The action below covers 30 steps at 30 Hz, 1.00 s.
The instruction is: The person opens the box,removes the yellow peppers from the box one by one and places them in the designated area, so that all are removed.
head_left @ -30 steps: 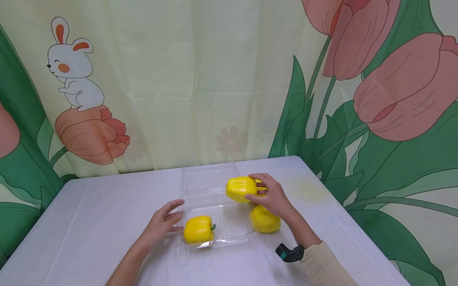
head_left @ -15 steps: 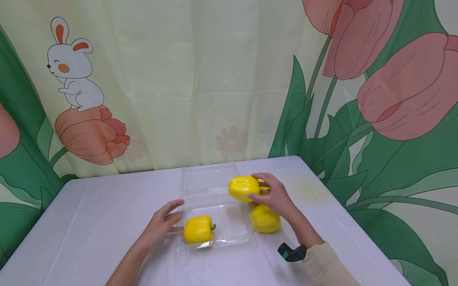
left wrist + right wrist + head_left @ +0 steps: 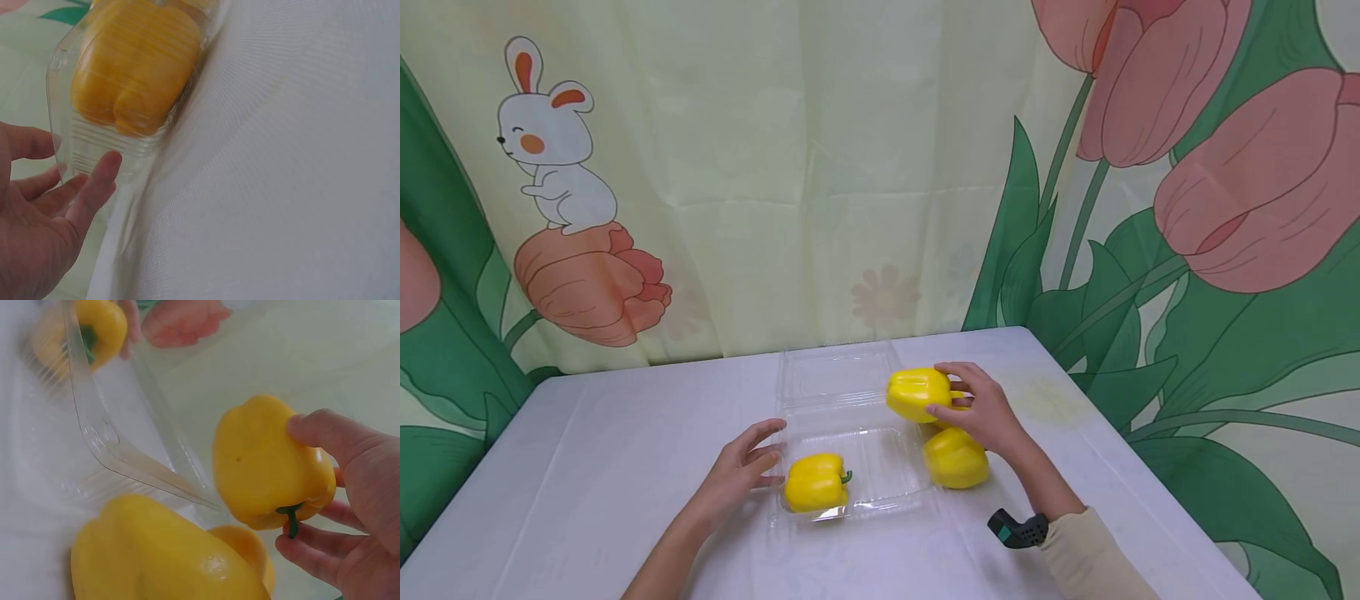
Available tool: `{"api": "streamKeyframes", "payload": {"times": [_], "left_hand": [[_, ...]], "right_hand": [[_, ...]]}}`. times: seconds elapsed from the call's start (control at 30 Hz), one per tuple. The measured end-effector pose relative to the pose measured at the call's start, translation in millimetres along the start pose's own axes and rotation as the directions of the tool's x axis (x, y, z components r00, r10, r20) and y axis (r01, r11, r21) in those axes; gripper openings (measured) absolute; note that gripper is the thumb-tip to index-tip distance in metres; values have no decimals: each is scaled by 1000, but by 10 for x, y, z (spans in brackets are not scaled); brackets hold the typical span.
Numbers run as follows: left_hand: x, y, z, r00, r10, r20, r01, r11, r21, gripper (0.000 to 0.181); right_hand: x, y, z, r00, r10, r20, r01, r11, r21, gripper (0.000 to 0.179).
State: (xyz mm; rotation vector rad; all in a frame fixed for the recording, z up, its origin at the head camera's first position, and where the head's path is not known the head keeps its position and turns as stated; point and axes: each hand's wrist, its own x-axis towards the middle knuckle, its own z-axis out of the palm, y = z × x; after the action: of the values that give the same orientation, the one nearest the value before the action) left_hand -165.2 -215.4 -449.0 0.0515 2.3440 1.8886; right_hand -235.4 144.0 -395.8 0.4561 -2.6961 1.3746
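Observation:
My right hand (image 3: 981, 408) grips a yellow bell pepper (image 3: 917, 394) above the right rear part of a clear plastic clamshell box (image 3: 880, 467). Its green stem (image 3: 292, 522) points down toward the fingers in the right wrist view. At the box's left wall, my left hand (image 3: 747, 461) has its fingers spread loosely, fingertips right at the plastic. Inside, at the left front, lies another yellow bell pepper (image 3: 816, 483), seen through the wall in the left wrist view.
A larger yellow bell pepper (image 3: 957, 460) sits just outside the box's right wall. Behind it, partly hidden, is another yellow pepper (image 3: 250, 547). The box's lid (image 3: 838, 375) lies folded back toward the curtain (image 3: 737, 208). White cloth covers the table (image 3: 610, 467).
My right hand has drifted a little to the right with its bell pepper. The left hand and the pepper in the box stay where they were.

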Motion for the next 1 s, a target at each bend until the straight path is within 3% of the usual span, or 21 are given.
{"api": "streamKeyframes", "payload": {"times": [1.0], "left_hand": [[4, -6, 9, 1000, -24, 2, 24, 1000, -13, 49]], "right_hand": [[-40, 70, -178, 999, -11, -40, 10, 1000, -25, 63]]}}
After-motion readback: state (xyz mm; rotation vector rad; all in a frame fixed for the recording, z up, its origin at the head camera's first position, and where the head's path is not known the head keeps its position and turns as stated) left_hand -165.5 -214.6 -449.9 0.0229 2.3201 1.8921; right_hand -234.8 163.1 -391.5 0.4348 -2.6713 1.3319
